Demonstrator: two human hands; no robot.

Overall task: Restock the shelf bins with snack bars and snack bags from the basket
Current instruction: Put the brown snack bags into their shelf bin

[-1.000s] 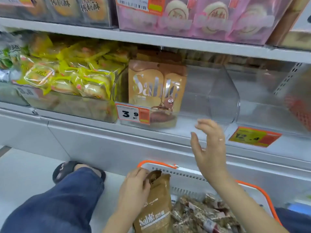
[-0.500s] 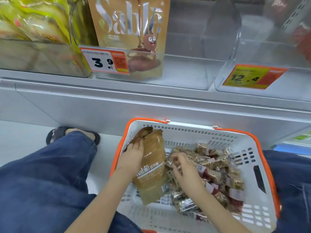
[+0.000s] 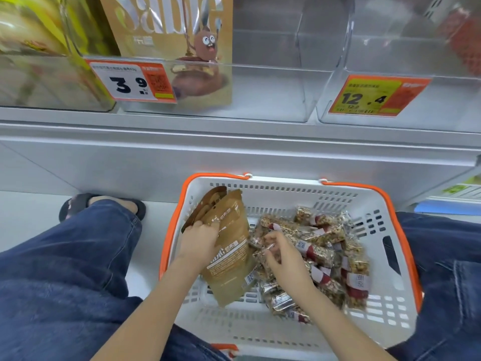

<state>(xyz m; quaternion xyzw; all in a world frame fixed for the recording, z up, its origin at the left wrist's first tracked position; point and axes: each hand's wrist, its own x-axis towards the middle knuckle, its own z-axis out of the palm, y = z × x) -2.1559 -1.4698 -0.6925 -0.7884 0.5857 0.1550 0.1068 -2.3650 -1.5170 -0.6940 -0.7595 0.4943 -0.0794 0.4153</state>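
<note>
My left hand (image 3: pixel 199 242) grips the brown snack bags (image 3: pixel 226 246) near their tops, fingers curled over the upper edge, so they stand tilted against the left wall of the basket (image 3: pixel 390 204). My right hand (image 3: pixel 282 254) is down in the heap of snack bars (image 3: pixel 325 252), fingers bent into the wrappers; I think it pinches one bar, though the blur there leaves me unsure.

The risk I see is the bags: I seem to hold more than one by a thin edge, and the rear one could slide loose as I lift toward the shelf. The clear wrappers look slick, so a bar taken by its end may slip back into the pile or drag a neighbour over the rim.

Up on the far side, the clear bin (image 3: pixel 273 82) with the 3.9 price tag (image 3: pixel 131 80) holds one matching bag (image 3: pixel 171 40) at its left, with room beside it. The bin to the right carries a 12.4 tag (image 3: pixel 374 96). The basket sits on a pale floor (image 3: pixel 28 220) between my knees, close under the grey shelf base.
</note>
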